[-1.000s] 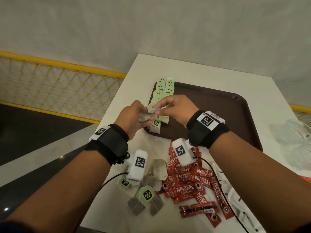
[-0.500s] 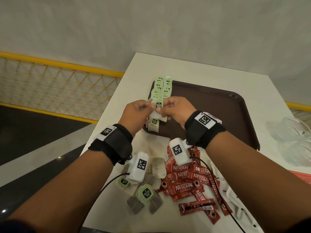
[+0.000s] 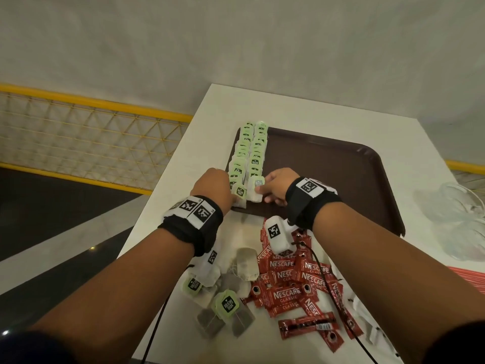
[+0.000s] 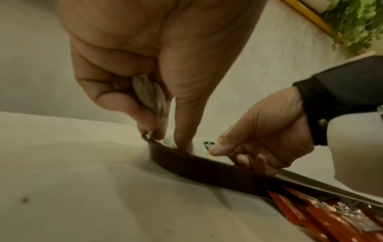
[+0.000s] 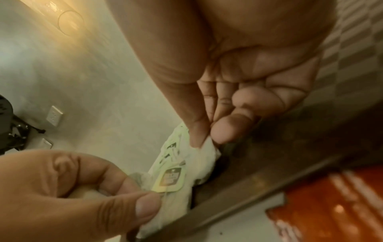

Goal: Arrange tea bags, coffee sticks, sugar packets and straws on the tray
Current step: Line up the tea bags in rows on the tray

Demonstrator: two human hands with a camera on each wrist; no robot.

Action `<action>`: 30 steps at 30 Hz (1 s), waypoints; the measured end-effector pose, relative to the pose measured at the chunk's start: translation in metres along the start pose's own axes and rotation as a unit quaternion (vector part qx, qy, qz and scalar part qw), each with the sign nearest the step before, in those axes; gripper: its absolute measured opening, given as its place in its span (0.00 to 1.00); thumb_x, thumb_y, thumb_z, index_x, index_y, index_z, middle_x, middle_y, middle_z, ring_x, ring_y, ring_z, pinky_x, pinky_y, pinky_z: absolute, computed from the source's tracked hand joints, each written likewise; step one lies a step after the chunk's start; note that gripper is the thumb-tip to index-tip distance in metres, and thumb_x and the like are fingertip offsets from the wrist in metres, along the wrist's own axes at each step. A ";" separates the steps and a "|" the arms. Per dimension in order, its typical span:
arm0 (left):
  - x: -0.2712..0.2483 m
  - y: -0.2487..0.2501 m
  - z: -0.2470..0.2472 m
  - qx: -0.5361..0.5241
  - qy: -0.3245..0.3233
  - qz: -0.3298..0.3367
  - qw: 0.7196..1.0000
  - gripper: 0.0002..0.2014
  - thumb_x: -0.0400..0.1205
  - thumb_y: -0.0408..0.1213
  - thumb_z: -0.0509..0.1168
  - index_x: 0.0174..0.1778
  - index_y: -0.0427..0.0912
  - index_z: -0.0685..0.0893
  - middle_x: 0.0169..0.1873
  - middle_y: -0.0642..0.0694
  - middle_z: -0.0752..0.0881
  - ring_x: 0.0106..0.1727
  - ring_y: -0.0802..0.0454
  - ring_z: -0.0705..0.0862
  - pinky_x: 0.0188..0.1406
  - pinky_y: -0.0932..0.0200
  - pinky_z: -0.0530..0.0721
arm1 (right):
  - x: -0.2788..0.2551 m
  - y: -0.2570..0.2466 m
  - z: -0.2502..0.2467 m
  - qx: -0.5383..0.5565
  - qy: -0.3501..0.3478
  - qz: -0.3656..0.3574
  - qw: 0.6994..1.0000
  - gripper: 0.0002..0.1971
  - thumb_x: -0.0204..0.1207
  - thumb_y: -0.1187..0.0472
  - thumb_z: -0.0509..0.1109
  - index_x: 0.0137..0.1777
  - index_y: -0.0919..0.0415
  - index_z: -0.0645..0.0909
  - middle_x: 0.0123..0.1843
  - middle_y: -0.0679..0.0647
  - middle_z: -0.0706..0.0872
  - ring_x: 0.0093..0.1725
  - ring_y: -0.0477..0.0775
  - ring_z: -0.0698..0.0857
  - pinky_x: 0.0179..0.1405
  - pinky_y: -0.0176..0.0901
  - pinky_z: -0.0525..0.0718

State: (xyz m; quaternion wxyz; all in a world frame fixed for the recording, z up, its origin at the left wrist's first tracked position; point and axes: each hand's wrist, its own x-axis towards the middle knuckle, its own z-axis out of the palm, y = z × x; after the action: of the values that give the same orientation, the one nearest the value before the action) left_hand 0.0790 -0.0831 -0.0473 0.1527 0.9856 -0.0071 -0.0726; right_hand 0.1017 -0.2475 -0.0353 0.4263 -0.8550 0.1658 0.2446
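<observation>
A brown tray [image 3: 328, 166] lies on the white table [image 3: 288, 109]. Two rows of tea bags with green tags [image 3: 250, 153] run along its left side. My left hand [image 3: 214, 183] is at the tray's near left corner. It grips spare grey tea bags [image 4: 149, 96] in its curled fingers while its thumb pinches the nearest bag of the left row [image 5: 165, 193]. My right hand [image 3: 273, 185] pinches the corner of a tea bag [image 3: 256, 191] at the near end of the right row, which rests on the tray.
Loose tea bags [image 3: 225, 306] and a heap of red coffee sticks [image 3: 288, 285] lie on the table under my forearms. White packets [image 3: 367, 313] sit at the lower right, and a clear plastic bag [image 3: 456, 219] is right of the tray. The table's left edge drops beside a yellow railing [image 3: 91, 132].
Both hands came down from above the tray to its near left corner. The tea bag held between them now sits at the near end of the right row.
</observation>
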 end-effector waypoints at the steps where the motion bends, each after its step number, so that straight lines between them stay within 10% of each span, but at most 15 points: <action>1: 0.001 -0.002 0.001 -0.001 -0.003 -0.002 1.000 0.15 0.77 0.45 0.75 0.39 0.40 0.77 0.43 0.43 0.79 0.41 0.47 0.79 0.39 0.57 0.75 | 0.000 -0.001 0.000 -0.012 0.001 0.007 1.000 0.14 0.75 0.62 0.76 0.59 0.61 0.80 0.38 0.56 0.86 0.27 0.47 0.80 0.20 0.36 0.74; 8: 0.005 -0.012 0.007 -0.029 0.017 -0.017 0.999 0.07 0.81 0.35 0.69 0.50 0.36 0.88 0.52 0.40 0.86 0.53 0.43 0.86 0.49 0.55 0.82 | 0.002 -0.002 -0.007 -0.048 0.008 0.023 0.999 0.20 0.77 0.60 0.75 0.67 0.65 0.78 0.42 0.57 0.87 0.32 0.49 0.81 0.26 0.38 0.75; 18: 0.009 -0.009 0.008 -0.045 -0.003 -0.009 0.999 0.16 0.78 0.47 0.73 0.44 0.33 0.85 0.47 0.38 0.85 0.49 0.42 0.85 0.43 0.56 0.78 | 0.013 -0.006 -0.003 -0.035 0.006 -0.011 0.999 0.09 0.76 0.60 0.76 0.42 0.58 0.76 0.39 0.55 0.85 0.31 0.49 0.81 0.26 0.38 0.77; 21: 0.009 -0.010 0.009 -0.040 0.001 -0.004 0.999 0.15 0.78 0.45 0.74 0.36 0.38 0.80 0.46 0.37 0.85 0.48 0.41 0.85 0.40 0.56 0.75 | 0.017 -0.010 -0.001 -0.058 -0.017 0.032 0.998 0.11 0.78 0.57 0.73 0.44 0.62 0.75 0.36 0.55 0.83 0.39 0.53 0.80 0.39 0.40 0.78; 30: 0.003 -0.011 0.005 -0.071 0.014 0.004 0.997 0.20 0.80 0.39 0.67 0.23 0.38 0.72 0.27 0.44 0.71 0.35 0.46 0.75 0.33 0.57 0.68 | 0.019 -0.016 0.008 -0.016 -0.008 0.068 0.998 0.12 0.76 0.60 0.76 0.46 0.65 0.77 0.30 0.61 0.87 0.16 0.47 0.80 0.23 0.37 0.80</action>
State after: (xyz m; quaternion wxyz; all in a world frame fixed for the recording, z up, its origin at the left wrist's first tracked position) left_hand 0.0808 -0.0739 -0.0553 0.2224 0.9732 -0.0034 -0.0582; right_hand 0.1232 -0.2330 -0.0395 0.3964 -0.8465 0.2160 0.2823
